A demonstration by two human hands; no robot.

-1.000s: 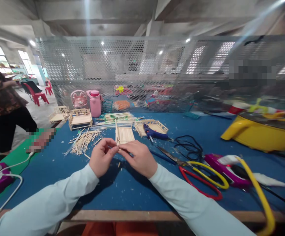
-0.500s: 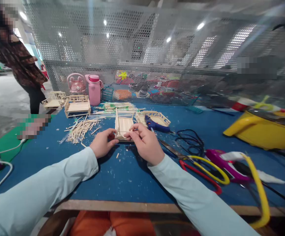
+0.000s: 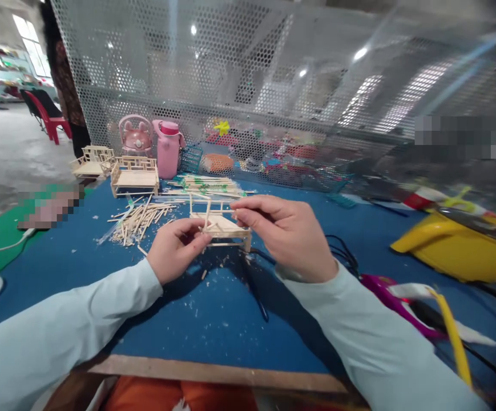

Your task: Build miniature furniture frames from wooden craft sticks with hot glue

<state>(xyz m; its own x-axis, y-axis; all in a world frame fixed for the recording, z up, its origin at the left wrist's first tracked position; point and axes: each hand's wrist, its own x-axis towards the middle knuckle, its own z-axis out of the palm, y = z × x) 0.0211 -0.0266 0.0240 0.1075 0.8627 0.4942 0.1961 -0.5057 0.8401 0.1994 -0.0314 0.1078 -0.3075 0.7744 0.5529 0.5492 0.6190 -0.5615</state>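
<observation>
A small bench-like model built of pale wooden sticks (image 3: 224,222) stands on the blue table in front of me, an upright stick at its near left corner. My left hand (image 3: 178,249) is closed at that corner, thumb and fingers gripping the model. Just above the model's right end, my right hand (image 3: 288,234) is pinched, thumb against forefinger. A tiny pale bit shows at its fingertips, too small to name. Loose sticks (image 3: 147,220) lie in a pile beyond my left hand.
Two finished-looking stick models (image 3: 135,176) stand at the back left, near a pink bottle (image 3: 168,151). Bagged sticks (image 3: 209,184) lie behind. A yellow container (image 3: 457,242) and a purple tool (image 3: 395,297) are on the right. A perforated metal screen (image 3: 239,74) closes the back.
The stick model is turned and shows its side and legs. My right hand has risen and shifted right, its fingers still pinched. The view has shifted, and the scissors are out of sight.
</observation>
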